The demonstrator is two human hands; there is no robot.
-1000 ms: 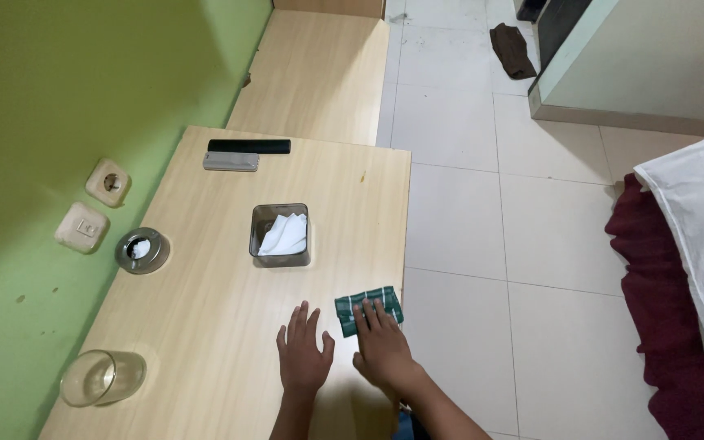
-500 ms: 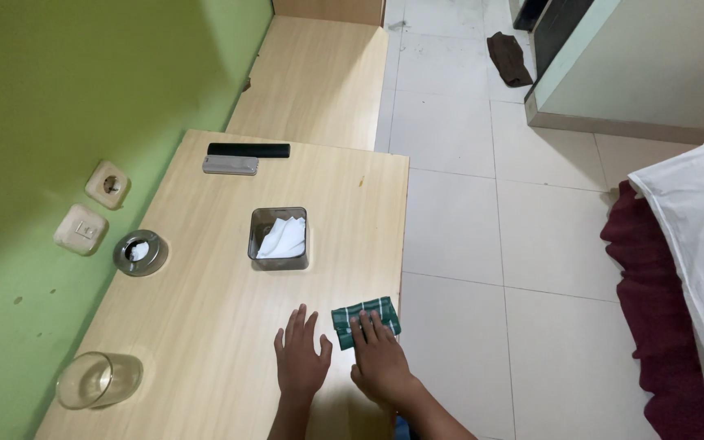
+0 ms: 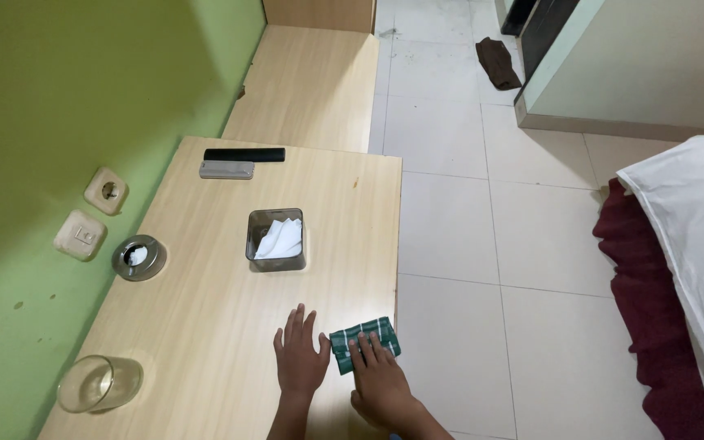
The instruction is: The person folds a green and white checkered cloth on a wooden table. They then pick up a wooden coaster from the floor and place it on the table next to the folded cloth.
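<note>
Head view, square grey tin (image 3: 275,239) of white paper mid-table, right hand (image 3: 378,376) flat and open on folded green checked cloth (image 3: 365,342) – fingers spread, left hand (image 3: 299,357) flat and open just beside it

**One head-worn view, looking steeply down**

The single camera sits on the person's head, looking down and forward over a wooden table (image 3: 205,326). Both hands enter from the bottom edge, close below. A green wall (image 3: 59,98) runs along the left; tiled floor (image 3: 466,244) fills the right.
</note>
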